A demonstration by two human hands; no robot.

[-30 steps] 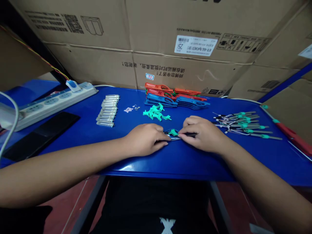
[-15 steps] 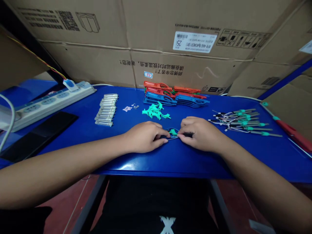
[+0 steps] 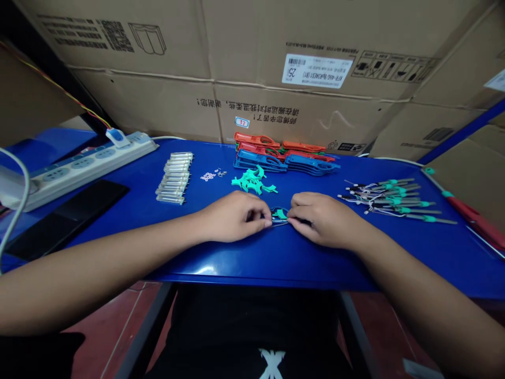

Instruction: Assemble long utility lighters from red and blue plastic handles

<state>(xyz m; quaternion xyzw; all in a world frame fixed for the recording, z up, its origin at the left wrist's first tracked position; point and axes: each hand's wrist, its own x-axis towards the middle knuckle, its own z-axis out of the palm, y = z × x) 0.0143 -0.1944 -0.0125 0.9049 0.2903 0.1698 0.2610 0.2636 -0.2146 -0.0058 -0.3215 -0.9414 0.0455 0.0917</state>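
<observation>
My left hand (image 3: 232, 217) and my right hand (image 3: 325, 221) meet at the middle of the blue table, pinching a small blue plastic part with a teal piece on it (image 3: 280, 214) from both sides. Its ends are hidden by my fingers. Nearest above my hands lies a loose pile of teal plastic pieces (image 3: 252, 180). Behind that are stacked red and blue handle-shaped plastic parts (image 3: 286, 158). To the right lie several teal-collared metal probes with thin wires (image 3: 394, 200), and to the left, a row of clear glass tubes (image 3: 172, 178) and tiny white parts (image 3: 209, 176).
A white power strip (image 3: 82, 166) and a black phone (image 3: 67, 218) lie at the table's left side. A red-handled tool (image 3: 477, 221) lies at the far right edge. Large cardboard boxes (image 3: 300, 105) stand behind the table. A white cable crosses the left.
My hands have drawn closer around the small part, and the dark rod seen by my right hand is now mostly hidden. The view has shifted slightly.
</observation>
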